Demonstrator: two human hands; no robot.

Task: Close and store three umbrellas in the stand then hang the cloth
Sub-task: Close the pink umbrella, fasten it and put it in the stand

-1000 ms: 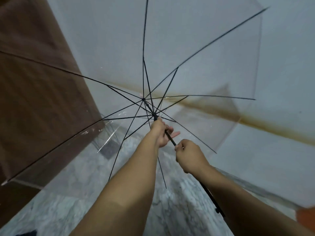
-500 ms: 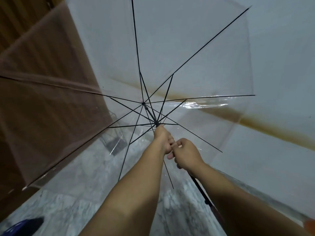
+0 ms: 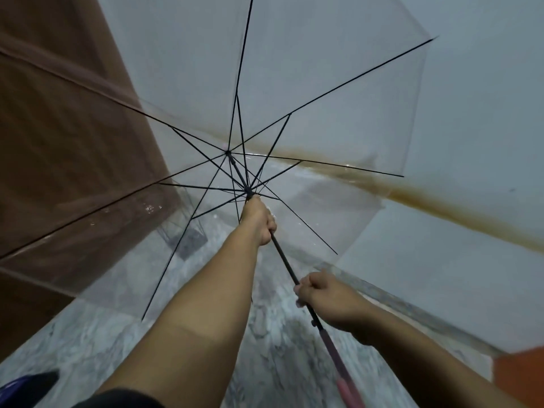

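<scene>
Behind clear umbrella (image 3: 309, 83), blurred stand (image 3: 188, 237); pink handle (image 3: 350, 393) cut off.

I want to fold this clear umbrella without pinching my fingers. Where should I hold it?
Probably as the hands do now: left hand round the shaft just below the runner, from the handle side, clear of the spreading ribs; right hand lower on the bare shaft, above the pink handle.
</scene>
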